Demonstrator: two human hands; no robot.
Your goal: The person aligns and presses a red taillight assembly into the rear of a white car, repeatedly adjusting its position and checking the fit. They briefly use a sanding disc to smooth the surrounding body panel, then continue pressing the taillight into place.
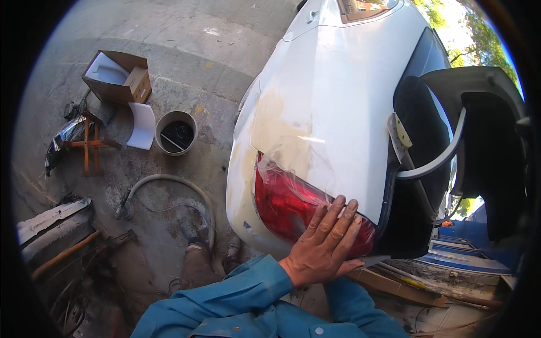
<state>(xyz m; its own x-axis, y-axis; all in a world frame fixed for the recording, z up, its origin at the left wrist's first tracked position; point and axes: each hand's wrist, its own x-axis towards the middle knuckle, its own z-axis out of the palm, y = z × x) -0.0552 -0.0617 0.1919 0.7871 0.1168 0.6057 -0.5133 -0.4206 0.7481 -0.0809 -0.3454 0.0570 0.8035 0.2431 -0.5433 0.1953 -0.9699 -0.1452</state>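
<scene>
My left hand [324, 242] lies flat on the red tail light [282, 205] of a white car [349, 96]. Its fingers are stretched out toward the upper right, with the thumb out to the side. A thin, wrinkled sheet of clear plastic film [296, 163] clings to the upper part of the light and the panel above it. Beige filler patches [273, 121] cover the panel around there. My right arm shows only as a blue sleeve [352, 307] below the left hand; the right hand itself is hidden.
The trunk lid [479, 84] stands raised at the right on a curved hinge arm. On the left floor are an open cardboard box [121, 93], a bucket [189, 121] with dark contents, a wooden stand [90, 143] and a grey hose [169, 177]. Long boards [394, 284] lie at lower right.
</scene>
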